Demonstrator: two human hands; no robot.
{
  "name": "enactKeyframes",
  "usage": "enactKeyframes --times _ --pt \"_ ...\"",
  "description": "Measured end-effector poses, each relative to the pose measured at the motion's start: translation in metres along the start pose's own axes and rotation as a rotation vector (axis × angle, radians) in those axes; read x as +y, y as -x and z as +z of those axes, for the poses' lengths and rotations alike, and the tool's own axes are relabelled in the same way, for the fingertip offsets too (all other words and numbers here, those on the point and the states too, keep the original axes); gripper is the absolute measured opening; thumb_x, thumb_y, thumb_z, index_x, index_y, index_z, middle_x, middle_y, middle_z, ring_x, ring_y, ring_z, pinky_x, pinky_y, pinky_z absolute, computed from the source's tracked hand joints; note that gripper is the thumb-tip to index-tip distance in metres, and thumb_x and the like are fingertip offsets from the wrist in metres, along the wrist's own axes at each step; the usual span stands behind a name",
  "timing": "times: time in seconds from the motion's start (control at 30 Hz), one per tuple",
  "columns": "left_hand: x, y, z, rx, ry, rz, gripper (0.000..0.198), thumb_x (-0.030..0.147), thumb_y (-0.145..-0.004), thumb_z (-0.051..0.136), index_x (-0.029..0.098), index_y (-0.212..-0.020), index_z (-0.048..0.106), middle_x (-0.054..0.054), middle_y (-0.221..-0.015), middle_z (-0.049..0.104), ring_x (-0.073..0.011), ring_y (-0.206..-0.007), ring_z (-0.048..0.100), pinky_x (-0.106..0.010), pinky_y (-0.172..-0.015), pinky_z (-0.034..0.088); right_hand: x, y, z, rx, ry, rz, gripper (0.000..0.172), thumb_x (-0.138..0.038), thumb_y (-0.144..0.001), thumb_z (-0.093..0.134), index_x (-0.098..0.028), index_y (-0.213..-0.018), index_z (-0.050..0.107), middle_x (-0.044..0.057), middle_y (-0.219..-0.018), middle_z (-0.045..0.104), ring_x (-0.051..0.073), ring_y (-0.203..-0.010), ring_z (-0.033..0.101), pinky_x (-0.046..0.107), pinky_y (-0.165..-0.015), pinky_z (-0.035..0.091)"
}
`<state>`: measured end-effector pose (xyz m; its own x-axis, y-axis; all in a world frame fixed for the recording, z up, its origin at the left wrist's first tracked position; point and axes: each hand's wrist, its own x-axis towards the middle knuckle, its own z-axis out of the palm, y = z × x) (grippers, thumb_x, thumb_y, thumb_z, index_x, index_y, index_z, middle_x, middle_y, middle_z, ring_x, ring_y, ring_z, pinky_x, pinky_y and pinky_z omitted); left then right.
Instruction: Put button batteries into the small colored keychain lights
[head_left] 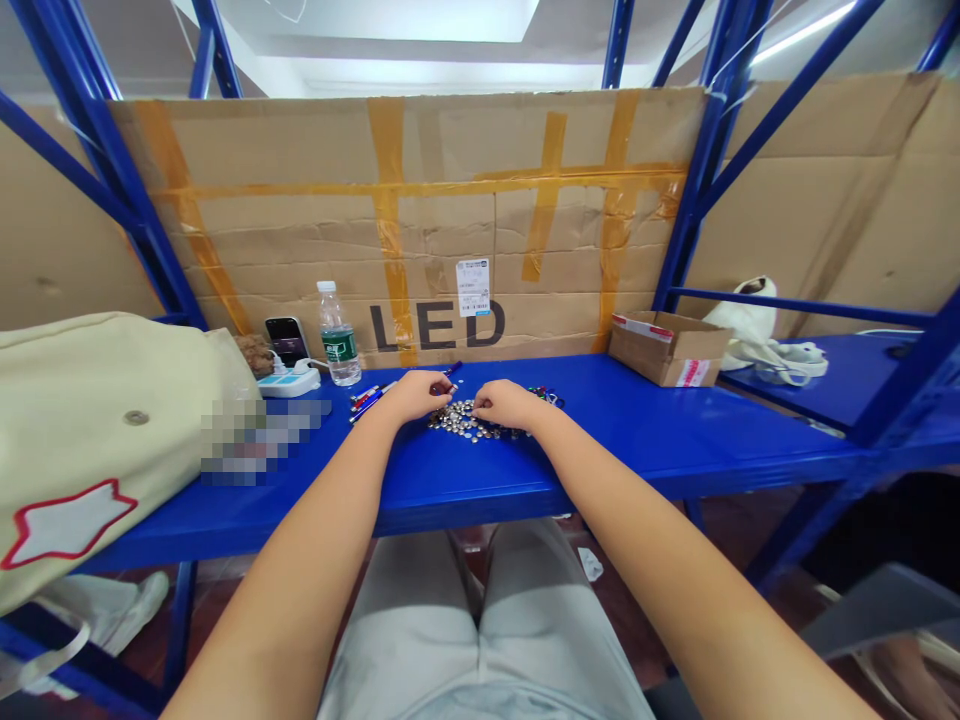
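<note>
A loose pile of small, round, shiny metal pieces point(466, 428), like buttons or snaps, lies on the blue table point(637, 430). At its left edge is my left hand point(420, 394), fingers closed in a pinch around something small and dark that I cannot make out. My right hand point(506, 405) reaches into the pile's right side with its fingertips pressed together; whatever they grip is too small to name. Several pens point(366, 398) lie just left of my left hand. Beside my right hand are small coloured loops point(551, 397), partly hidden by it.
A water bottle point(340, 340), a power strip point(289, 382) and a phone point(287, 340) stand at the back left. A cream bag point(105, 410) covers the left end. An open cardboard box point(667, 348) sits back right. A cardboard wall point(300, 240) closes off the back.
</note>
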<state>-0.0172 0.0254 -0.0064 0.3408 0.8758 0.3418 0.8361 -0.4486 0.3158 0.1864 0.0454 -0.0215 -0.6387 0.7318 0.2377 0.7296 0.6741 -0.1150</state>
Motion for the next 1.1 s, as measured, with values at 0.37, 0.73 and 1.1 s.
enactKeyframes --times 0.37,0.73,1.1 --pt "0.0 -0.001 0.0 -0.015 0.033 0.032 0.023 0.021 -0.074 0.056 0.015 -0.092 0.068 -0.004 -0.089 0.071 -0.0168 -0.08 0.064 -0.025 -0.073 0.047 -0.021 -0.005 0.0 0.142 -0.051 -0.102 0.021 -0.031 -0.083 0.056 -0.022 -0.091 0.074 0.004 -0.092 0.07 0.017 -0.086 0.061 0.024 -0.072 0.04" --pt "0.0 0.0 -0.001 -0.01 0.026 0.025 0.021 0.021 -0.074 0.056 0.016 -0.091 0.068 -0.003 -0.088 0.071 -0.0169 -0.081 0.063 -0.025 -0.073 0.047 -0.017 -0.013 0.006 0.195 -0.234 -0.061 0.015 -0.023 -0.081 0.059 -0.015 -0.079 0.071 0.004 -0.079 0.069 0.013 -0.072 0.058 0.022 -0.063 0.037" --pt "0.001 -0.001 -0.001 -0.028 0.08 0.124 0.02 0.027 -0.076 0.058 0.017 -0.089 0.069 -0.003 -0.087 0.071 -0.0175 -0.081 0.063 -0.026 -0.074 0.046 -0.006 -0.016 0.001 0.363 -0.448 0.049 0.014 -0.024 -0.078 0.061 -0.015 -0.078 0.071 0.001 -0.068 0.064 0.011 -0.062 0.05 0.023 -0.059 0.034"
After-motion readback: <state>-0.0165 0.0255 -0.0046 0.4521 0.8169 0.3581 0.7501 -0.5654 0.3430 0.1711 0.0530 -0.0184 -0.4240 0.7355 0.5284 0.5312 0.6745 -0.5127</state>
